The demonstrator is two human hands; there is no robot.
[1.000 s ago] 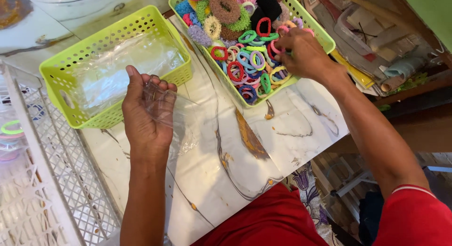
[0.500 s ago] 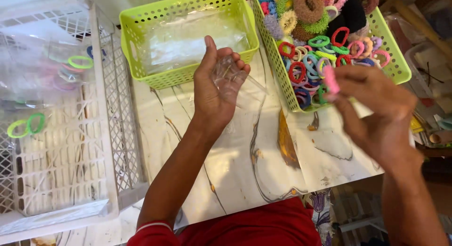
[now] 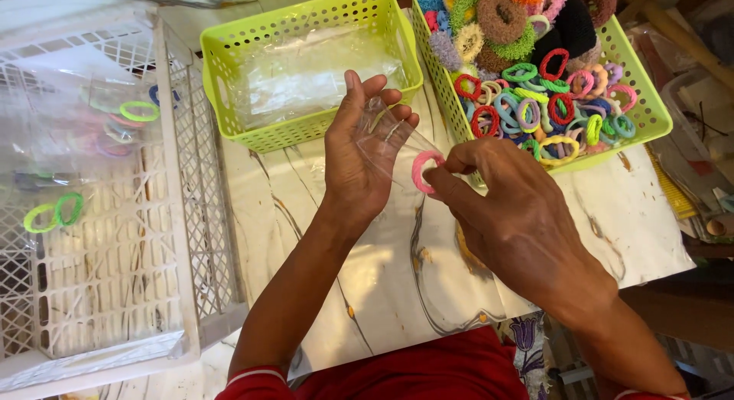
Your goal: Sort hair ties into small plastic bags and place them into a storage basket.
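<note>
Since half a second ago my right hand (image 3: pixel 520 216) has carried the pink hair tie (image 3: pixel 423 171) away from the right-hand green basket (image 3: pixel 650 117) to my left hand (image 3: pixel 359 155). I pinch the tie between thumb and forefinger at the mouth of the small clear bag (image 3: pixel 394 136), which my left fingers hold over the marble desk (image 3: pixel 382 293). White crate (image 3: pixel 191 216) sits left.

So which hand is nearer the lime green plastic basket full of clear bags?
Left. The left hand is right at the basket's front wall; the right hand is lower and farther right.
</note>
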